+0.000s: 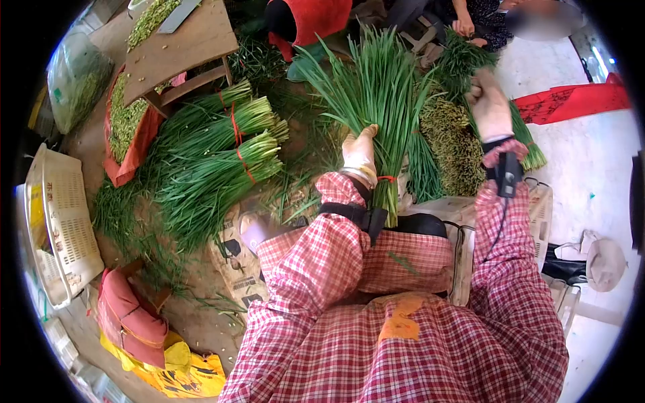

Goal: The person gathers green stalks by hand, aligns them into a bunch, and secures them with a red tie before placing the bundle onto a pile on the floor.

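The left hand [359,158] is clamped round the upright chive bunch [376,87] beside its red tie [386,178]; the right hand [489,107], whose grasp I cannot tell, hangs apart to its right.

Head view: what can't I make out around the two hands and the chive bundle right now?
- The right hand: the head view shows only the glove's back, so its fingers and any grip on the loose greens are hidden.
- The chive bundle in the left hand: its cut ends are hidden behind the wrist strap.
- The person in red: cut off by the top edge.
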The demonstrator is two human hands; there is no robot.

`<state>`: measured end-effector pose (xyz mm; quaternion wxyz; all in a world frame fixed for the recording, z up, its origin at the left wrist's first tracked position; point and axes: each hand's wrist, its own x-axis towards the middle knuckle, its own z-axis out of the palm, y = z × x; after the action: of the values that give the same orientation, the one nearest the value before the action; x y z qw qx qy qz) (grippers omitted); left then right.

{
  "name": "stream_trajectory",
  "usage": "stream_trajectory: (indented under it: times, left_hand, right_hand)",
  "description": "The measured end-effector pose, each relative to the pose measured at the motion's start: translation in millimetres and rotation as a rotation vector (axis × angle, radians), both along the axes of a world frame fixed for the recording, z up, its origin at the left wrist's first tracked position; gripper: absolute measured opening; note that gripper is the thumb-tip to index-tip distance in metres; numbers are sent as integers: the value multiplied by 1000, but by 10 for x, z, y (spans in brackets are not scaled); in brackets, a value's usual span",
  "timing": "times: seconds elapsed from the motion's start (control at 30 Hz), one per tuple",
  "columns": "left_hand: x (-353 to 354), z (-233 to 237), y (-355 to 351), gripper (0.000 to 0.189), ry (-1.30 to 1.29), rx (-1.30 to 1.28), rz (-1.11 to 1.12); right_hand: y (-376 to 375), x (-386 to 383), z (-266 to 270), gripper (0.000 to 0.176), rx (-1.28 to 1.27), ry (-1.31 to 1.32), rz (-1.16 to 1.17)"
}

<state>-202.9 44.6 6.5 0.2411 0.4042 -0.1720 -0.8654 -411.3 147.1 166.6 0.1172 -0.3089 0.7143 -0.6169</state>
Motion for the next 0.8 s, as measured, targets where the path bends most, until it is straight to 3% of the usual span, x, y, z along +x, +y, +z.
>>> stream_trajectory:
  times: [0.07,0.17,0.2,0.27,0.33,0.4,0.47,0.6,0.63,0.67,0.8]
  left_hand:
    - [106,179,-43,27,2,70,3]
    - [190,189,-109,26,94,150,-15]
    - [226,235,-133,25,86,164,-33]
    - [310,374,-182,25,71,185,-68]
    - [268,300,-176,23,142,246,-81]
    - [260,234,-202,23,137,269,-101]
    - [300,250,-200,22,183,279,-82]
    - [102,-139,-177,20,209,144,-137]
    - [141,-104,-168,21,269,206,-135]
    - [170,-42,-161,25,333,267,-134]
    - [169,-30,-134,25,434,137,-144]
  right_hand:
    - [214,-20,111,20,-275,-336,-60]
    - [530,30,5,20,-352,-436,-192]
    - [706,-17,-169,29,37,-380,-35]
    - [598,447,-296,47,1221,343,308]
    - [548,536,-502,43,937,491,83]
    - [255,652,-232,38,630,48,-37]
    - [-54,782,-196,30,494,177,-82]
    - [-541,1336,-4,32,637,98,438]
    - [-579,1365,-89,36,532,-49,609]
    - [-674,1404,-135,35,711,240,538]
    - [-729,1300,-275,37,792,418,455]
